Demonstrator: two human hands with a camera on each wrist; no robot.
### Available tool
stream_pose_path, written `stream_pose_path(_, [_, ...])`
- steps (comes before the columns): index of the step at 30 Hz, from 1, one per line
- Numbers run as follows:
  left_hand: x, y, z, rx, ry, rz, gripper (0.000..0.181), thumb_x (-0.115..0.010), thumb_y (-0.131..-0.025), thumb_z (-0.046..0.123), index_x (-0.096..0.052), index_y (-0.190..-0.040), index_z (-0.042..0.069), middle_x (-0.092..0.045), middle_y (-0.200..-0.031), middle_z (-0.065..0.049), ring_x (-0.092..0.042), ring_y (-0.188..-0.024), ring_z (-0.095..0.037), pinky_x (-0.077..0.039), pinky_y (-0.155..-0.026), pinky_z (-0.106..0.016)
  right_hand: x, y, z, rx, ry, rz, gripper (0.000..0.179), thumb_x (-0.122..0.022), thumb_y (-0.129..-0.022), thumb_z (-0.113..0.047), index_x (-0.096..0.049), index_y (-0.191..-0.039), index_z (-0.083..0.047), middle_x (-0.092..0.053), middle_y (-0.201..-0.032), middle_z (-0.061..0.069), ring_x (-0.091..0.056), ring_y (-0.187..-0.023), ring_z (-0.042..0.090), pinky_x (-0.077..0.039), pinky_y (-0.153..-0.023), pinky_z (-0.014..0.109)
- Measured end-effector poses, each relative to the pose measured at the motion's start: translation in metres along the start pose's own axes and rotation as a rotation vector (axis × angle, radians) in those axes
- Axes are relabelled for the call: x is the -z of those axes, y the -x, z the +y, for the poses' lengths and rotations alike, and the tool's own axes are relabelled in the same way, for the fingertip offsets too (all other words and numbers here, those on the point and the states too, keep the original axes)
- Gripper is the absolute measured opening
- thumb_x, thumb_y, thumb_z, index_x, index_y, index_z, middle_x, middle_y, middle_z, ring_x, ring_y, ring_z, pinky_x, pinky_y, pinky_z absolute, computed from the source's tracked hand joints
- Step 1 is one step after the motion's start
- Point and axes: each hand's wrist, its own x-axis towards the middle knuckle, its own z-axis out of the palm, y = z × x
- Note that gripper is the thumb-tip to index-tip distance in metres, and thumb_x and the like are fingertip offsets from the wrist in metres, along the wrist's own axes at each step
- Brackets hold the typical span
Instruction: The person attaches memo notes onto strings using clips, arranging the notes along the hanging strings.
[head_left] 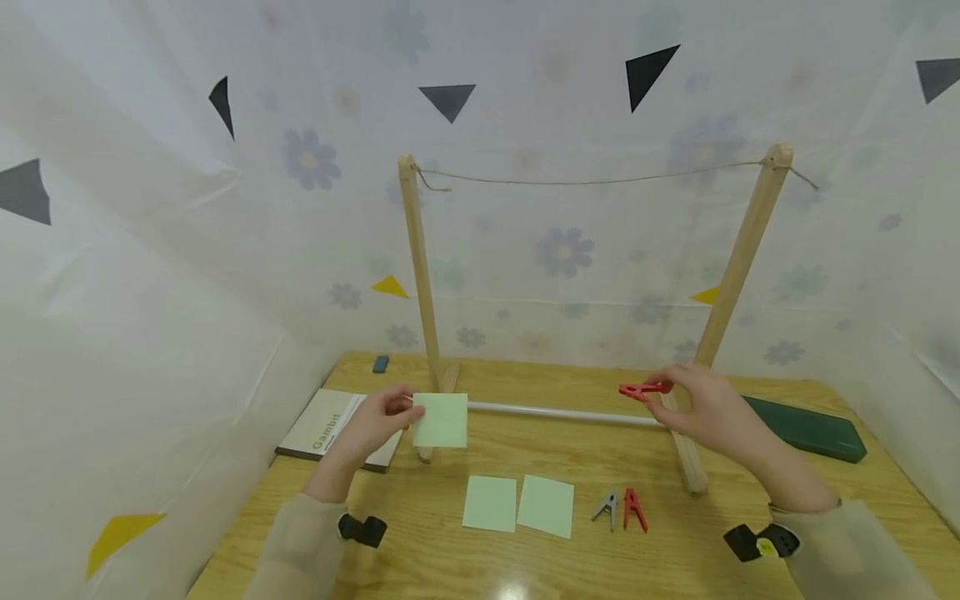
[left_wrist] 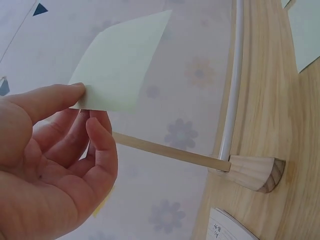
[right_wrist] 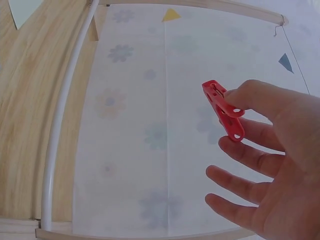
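Observation:
My left hand (head_left: 381, 421) pinches a pale green paper square (head_left: 441, 420) by its left edge, above the table near the stand's left foot. In the left wrist view the thumb lies on the face of the paper (left_wrist: 122, 65), fingers behind. On the right, my right hand (head_left: 701, 408) holds a red clothespin (head_left: 643, 390) between thumb and fingers, its tip pointing left. The right wrist view shows the clothespin (right_wrist: 222, 110) with its handles apart. Two more green squares (head_left: 490, 503) lie side by side on the table, beside a grey clothespin (head_left: 607, 508) and another red clothespin (head_left: 634, 509).
A wooden stand has a left post (head_left: 420, 267), a right post (head_left: 742, 258), a string (head_left: 570, 182) tied between their tops and a white rod (head_left: 562, 412) low down. A book (head_left: 318, 425) lies left, a dark green case (head_left: 806, 429) right, a small dark block (head_left: 381, 364) behind.

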Motion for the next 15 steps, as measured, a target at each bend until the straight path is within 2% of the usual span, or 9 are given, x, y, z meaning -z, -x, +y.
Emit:
stream_pose_path(7, [-0.002, -0.008, 0.011, -0.018, 0.030, 0.037, 0.037, -0.064, -0.097, 0.018, -0.057, -0.130, 0.002, -0.067, -0.109, -0.014, -0.062, -0.089, -0.015, -0.051, -0.078, -0.031, 0.004, -0.015, -0.005, 0.015, -0.021, 0.025, 0.021, -0.081, -0.078, -0.008, -0.072, -0.096, -0.010, -0.063, -0.087, -0.001, -0.057, -0.078, 0.016, -0.048, -0.064, 0.034])
stream_pose_path(15, [-0.002, -0.022, 0.027, -0.061, 0.034, 0.019, 0.039, -0.061, -0.099, 0.019, -0.054, -0.133, 0.000, -0.066, -0.117, -0.019, -0.063, -0.102, -0.024, -0.053, -0.085, -0.037, 0.011, -0.029, -0.007, 0.002, -0.036, 0.041, 0.022, -0.080, -0.080, -0.007, -0.072, -0.100, -0.009, -0.063, -0.090, 0.004, -0.058, -0.081, 0.019, -0.049, -0.066, 0.037])
